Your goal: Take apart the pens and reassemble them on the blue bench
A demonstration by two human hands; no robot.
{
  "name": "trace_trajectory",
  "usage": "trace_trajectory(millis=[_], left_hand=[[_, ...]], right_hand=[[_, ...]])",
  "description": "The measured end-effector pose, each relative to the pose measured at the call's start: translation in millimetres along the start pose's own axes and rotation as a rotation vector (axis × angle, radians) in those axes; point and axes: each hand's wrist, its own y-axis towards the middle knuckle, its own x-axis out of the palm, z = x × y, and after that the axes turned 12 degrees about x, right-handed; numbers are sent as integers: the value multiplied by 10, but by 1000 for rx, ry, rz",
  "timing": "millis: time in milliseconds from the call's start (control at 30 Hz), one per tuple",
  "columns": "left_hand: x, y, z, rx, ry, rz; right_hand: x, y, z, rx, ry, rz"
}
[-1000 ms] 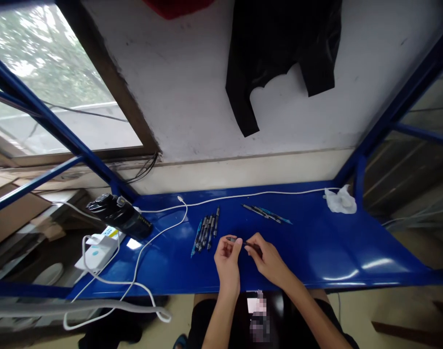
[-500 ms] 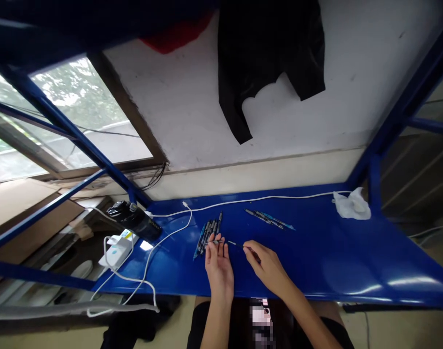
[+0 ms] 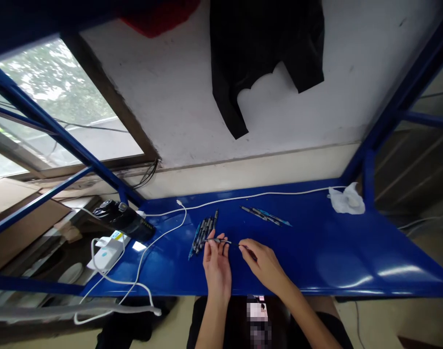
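My left hand [image 3: 217,266], palm up, pinches a dark pen barrel [image 3: 214,240] between thumb and fingers. To its right, my right hand [image 3: 259,259] is closed on a thin pen refill [image 3: 234,244], whose tip meets or nearly meets the barrel's right end; the exact contact is too small to tell. Several black and blue pens [image 3: 204,233] lie side by side on the blue table just beyond my left hand. A smaller group of pens [image 3: 267,216] lies farther back, beyond my right hand.
On the left of the blue table [image 3: 316,247] are a black bottle [image 3: 124,220], a white power strip [image 3: 108,252] and a looping white cable [image 3: 163,238]. A crumpled white tissue [image 3: 347,199] lies at the back right. Blue metal posts frame both sides.
The refill in my right hand has come closer to the barrel in my left hand, closing the gap between them. The whole view has shifted slightly.
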Motion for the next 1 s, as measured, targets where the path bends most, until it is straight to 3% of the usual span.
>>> trace_trajectory(millis=[333, 433, 600, 733, 1000], left_hand=[[24, -111, -58, 14, 213, -223], [-2, -69, -69, 17, 184, -156], [-40, 53, -49, 68, -33, 111], [-49, 62, -38, 59, -68, 92], [-21, -1, -17, 27, -58, 38]], right_hand=[[-23, -7, -3, 5, 10, 11], [9, -15, 44, 52, -11, 24], [35, -35, 105, 100, 64, 120], [-6, -52, 98, 111, 119, 176], [-24, -43, 73, 96, 65, 63]])
